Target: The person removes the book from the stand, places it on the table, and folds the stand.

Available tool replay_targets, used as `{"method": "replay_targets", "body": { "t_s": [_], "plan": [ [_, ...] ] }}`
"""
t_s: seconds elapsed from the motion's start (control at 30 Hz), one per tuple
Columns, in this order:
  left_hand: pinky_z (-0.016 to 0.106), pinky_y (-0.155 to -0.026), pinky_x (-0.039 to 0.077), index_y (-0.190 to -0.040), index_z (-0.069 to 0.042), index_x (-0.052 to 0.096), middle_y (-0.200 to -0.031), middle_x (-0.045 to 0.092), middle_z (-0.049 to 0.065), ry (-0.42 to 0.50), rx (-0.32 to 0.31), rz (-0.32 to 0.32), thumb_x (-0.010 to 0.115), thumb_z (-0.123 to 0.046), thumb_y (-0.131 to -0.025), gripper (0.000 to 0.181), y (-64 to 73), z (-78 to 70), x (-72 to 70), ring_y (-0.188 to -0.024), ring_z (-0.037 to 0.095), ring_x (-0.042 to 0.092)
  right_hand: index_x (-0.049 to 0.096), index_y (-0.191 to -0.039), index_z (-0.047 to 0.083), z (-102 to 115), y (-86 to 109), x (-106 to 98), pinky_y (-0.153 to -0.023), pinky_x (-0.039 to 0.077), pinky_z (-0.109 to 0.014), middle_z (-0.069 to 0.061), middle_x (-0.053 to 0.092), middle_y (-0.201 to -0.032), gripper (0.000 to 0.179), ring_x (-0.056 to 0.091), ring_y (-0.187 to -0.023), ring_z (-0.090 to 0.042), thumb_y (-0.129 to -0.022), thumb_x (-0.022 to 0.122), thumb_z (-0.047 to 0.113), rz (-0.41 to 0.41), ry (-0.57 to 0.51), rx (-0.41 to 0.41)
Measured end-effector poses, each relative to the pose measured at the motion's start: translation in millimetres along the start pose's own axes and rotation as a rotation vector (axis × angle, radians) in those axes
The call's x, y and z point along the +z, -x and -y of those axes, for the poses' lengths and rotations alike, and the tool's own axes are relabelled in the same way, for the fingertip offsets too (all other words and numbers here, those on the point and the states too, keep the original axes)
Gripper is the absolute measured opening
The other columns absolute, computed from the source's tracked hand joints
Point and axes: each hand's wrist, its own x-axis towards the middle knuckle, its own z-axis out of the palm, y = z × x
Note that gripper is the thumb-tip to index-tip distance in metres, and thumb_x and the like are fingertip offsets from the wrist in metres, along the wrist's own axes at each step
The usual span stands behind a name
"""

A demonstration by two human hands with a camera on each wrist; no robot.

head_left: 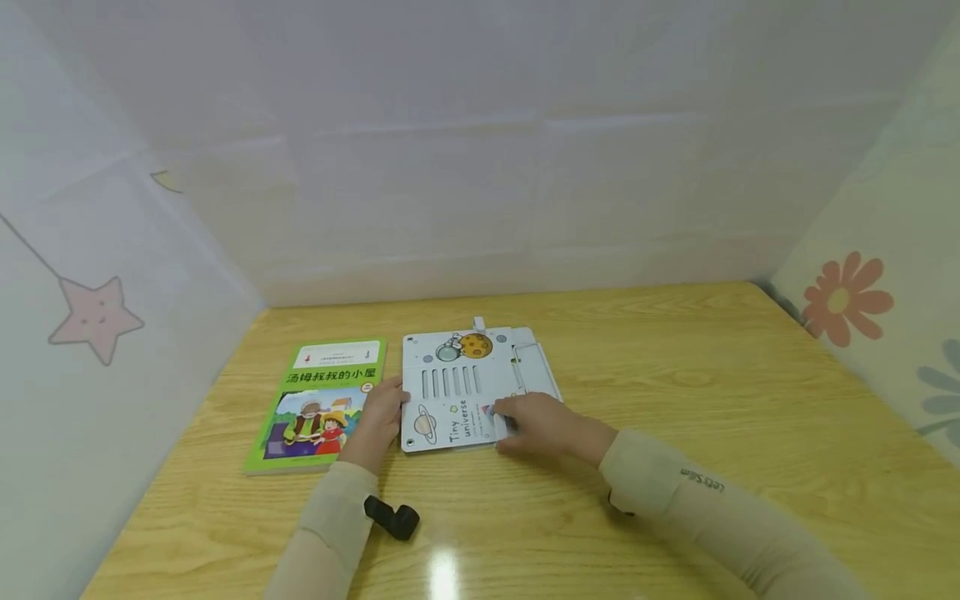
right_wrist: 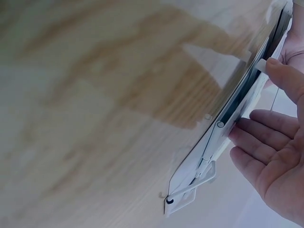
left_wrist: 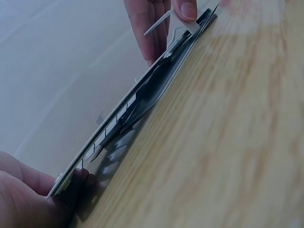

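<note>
A white folding book stand (head_left: 495, 383) printed with an astronaut, planets and "Tiny universe" lies flat in the middle of the table. My left hand (head_left: 386, 408) grips its left edge; the left wrist view shows the thumb and fingers pinching the board (left_wrist: 107, 121) there. At the near right part, my right hand (head_left: 540, 421) holds the stand by a small white tab (right_wrist: 260, 65). The thumb presses that tab while the other fingers extend along the printed face. A bent wire leg (right_wrist: 194, 187) sticks out at one end. Dark parts show under the board.
Left of the stand lies a green-bordered picture book (head_left: 322, 408) with Chinese lettering, close beside my left hand. The wooden table (head_left: 675, 350) meets a pale curtain (head_left: 487, 192) at the back. Patterned cloths hang on both sides. Black straps with a camera (head_left: 393, 517) sit on the left wrist.
</note>
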Motion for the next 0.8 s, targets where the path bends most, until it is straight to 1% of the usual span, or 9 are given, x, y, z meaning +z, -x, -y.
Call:
{"method": "replay_targets", "body": {
  "t_s": [0.07,0.27,0.33,0.4,0.47,0.57,0.67,0.73,0.8],
  "plan": [
    [0.035,-0.099,0.022,-0.13,0.005,0.03,-0.132,0.034,0.017,0.004,-0.003,-0.007,0.034,0.01,-0.084,0.047,0.0,-0.6,-0.1,-0.122,0.027,0.026,0.059,-0.109,0.009,0,-1.9,0,-0.068,0.04,-0.023,0.004,0.058,-0.1,0.045,0.047,-0.075,-0.007,-0.074,0.066,0.035,0.005,0.0,0.01],
    [0.035,-0.099,0.022,-0.131,0.003,0.03,-0.132,0.034,0.015,0.013,-0.018,-0.015,0.035,0.01,-0.083,0.048,-0.3,-0.9,0.3,-0.122,0.026,0.026,0.059,-0.111,0.009,-1,-5.2,-4,-0.057,0.034,-0.021,0.008,0.058,-0.09,0.046,0.044,-0.065,-0.007,-0.074,0.066,0.036,0.032,-0.002,0.018],
    [0.035,-0.099,0.021,-0.131,0.003,0.029,-0.133,0.032,0.015,0.008,-0.019,-0.014,0.034,0.01,-0.084,0.048,-0.6,-0.2,0.4,-0.123,0.026,0.024,0.059,-0.111,0.009,-2,-6.0,-6,-0.054,0.032,-0.021,0.009,0.057,-0.084,0.047,0.042,-0.061,-0.007,-0.073,0.066,0.036,0.044,0.003,0.013],
    [0.035,-0.1,0.02,-0.132,0.003,0.028,-0.134,0.031,0.015,0.007,-0.02,-0.015,0.034,0.01,-0.084,0.049,-0.5,0.3,0.7,-0.124,0.026,0.023,0.06,-0.109,0.009,-2,-7.8,-9,-0.051,0.03,-0.021,0.01,0.053,-0.073,0.047,0.039,-0.056,-0.006,-0.072,0.067,0.037,0.065,0.017,-0.002],
    [0.036,-0.1,0.02,-0.132,0.003,0.028,-0.134,0.031,0.015,0.002,-0.019,-0.017,0.034,0.01,-0.084,0.049,-0.5,1.1,0.7,-0.124,0.026,0.022,0.061,-0.108,0.009,-3,-10.8,-13,-0.052,0.031,-0.021,0.011,0.051,-0.069,0.048,0.038,-0.056,-0.006,-0.071,0.067,0.038,0.1,0.027,-0.011],
    [0.036,-0.1,0.02,-0.132,0.004,0.027,-0.134,0.03,0.016,0.009,-0.012,-0.018,0.034,0.01,-0.084,0.049,-0.8,1.8,0.7,-0.124,0.027,0.022,0.061,-0.108,0.007,-6,-18.3,-23,-0.062,0.039,-0.022,0.008,0.056,-0.077,0.047,0.045,-0.065,-0.007,-0.071,0.069,0.035,0.172,-0.021,0.007],
    [0.036,-0.099,0.021,-0.131,0.005,0.028,-0.133,0.031,0.017,0.015,0.001,-0.022,0.034,0.011,-0.083,0.048,-1.3,2.1,0.9,-0.123,0.027,0.023,0.058,-0.111,0.004,-13,-28.2,-35,-0.076,0.041,-0.026,0.002,0.06,-0.096,0.046,0.051,-0.084,-0.011,-0.073,0.069,0.029,0.225,-0.093,0.056],
    [0.036,-0.099,0.022,-0.131,0.005,0.029,-0.133,0.032,0.017,0.013,0.004,-0.027,0.035,0.01,-0.083,0.048,-1.4,1.9,1.2,-0.123,0.027,0.024,0.056,-0.113,0.002,-20,-35.5,-42,-0.081,0.041,-0.029,-0.003,0.059,-0.103,0.045,0.052,-0.093,-0.014,-0.076,0.066,0.026,0.244,-0.129,0.088],
    [0.036,-0.099,0.022,-0.131,0.005,0.029,-0.133,0.032,0.018,0.0,0.005,-0.027,0.035,0.01,-0.083,0.048,-1.2,1.6,1.3,-0.122,0.028,0.025,0.054,-0.115,0.0,-27,-42.4,-48,-0.082,0.042,-0.03,-0.007,0.057,-0.107,0.047,0.052,-0.098,-0.018,-0.077,0.064,0.026,0.246,-0.136,0.109]
  ]
}}
